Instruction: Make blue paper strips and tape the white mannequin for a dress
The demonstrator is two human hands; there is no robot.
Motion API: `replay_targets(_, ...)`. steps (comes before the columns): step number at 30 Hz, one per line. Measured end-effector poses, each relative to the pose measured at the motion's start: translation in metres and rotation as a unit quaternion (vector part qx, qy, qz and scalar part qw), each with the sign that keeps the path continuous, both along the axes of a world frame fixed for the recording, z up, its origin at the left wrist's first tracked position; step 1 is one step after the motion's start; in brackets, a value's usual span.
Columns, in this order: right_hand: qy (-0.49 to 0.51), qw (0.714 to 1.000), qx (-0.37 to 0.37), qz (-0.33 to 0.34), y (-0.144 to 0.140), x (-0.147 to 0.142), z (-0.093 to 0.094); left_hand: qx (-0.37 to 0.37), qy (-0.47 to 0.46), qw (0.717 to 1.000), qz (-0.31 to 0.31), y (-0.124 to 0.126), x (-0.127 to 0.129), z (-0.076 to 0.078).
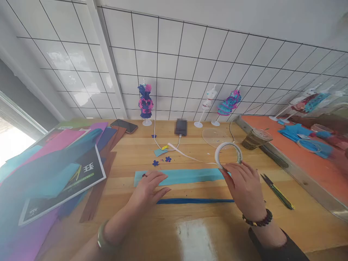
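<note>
the white tape roll is gripped in the right hand near the light-blue strip, its loose tail reaching left. the left hand, parted and empty, is over the strip's left end. taping the strip seems underway; next, the tail likely needs laying along it.

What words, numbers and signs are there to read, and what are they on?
I can't read any for sure.
Black booklet: big white writing, a green line and a corner sign, too unclear to read.
Tape roll: print inside its ring, too small.
White dress form: red marks, too blurred to tell if they're letters.
</note>
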State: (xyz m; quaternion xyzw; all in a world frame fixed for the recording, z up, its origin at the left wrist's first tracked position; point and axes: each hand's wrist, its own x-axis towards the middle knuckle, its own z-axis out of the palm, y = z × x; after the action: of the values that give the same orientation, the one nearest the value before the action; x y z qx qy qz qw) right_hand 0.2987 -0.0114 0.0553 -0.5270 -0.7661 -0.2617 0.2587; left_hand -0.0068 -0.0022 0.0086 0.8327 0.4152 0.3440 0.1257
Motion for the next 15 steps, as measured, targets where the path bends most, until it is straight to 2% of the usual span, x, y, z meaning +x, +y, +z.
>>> replay_targets(4,0.000,0.999,0.032,0.038,-0.012,-0.015,0.005,-0.074,-0.138,0.981,0.115,-0.005,0.000,0.005)
replay_targets(6,0.002,0.998,0.032,0.046,-0.015,-0.020,0.005,-0.081,-0.182,0.971,0.134,-0.006,-0.001,0.007)
replay_targets(8,0.007,0.998,0.033,0.052,-0.017,-0.023,0.004,-0.050,-0.181,0.976,0.111,-0.006,-0.003,0.008)
replay_targets(11,0.010,0.998,0.036,0.056,-0.017,-0.023,0.002,0.035,-0.139,0.989,0.044,-0.003,-0.005,0.007)
replay_targets(15,0.011,0.997,0.040,0.058,-0.017,-0.020,-0.002,0.128,-0.085,0.988,-0.018,-0.001,-0.003,0.005)
